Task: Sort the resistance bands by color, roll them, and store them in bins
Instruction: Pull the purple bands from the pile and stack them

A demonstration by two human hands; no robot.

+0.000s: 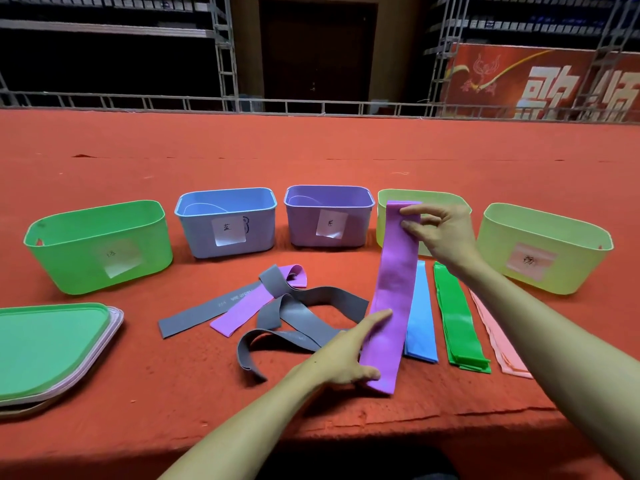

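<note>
A long purple band (393,289) lies stretched lengthwise over the red cloth. My right hand (436,230) pinches its far end, lifted in front of a pale yellow-green bin (460,200). My left hand (349,351) holds its near end, thumb under the edge and fingers flat along its left side. Right of it lie flat stacks of blue bands (420,317), green bands (457,320) and pink bands (498,341). To the left sits a tangle of grey bands (298,317) with another purple band (242,311).
Behind the bands stand a green bin (69,258), a blue bin (194,233), a purple bin (301,230) and a second pale yellow-green bin (571,265). Stacked lids (48,348) lie at the near left. The table's front edge (433,420) runs just below my wrists.
</note>
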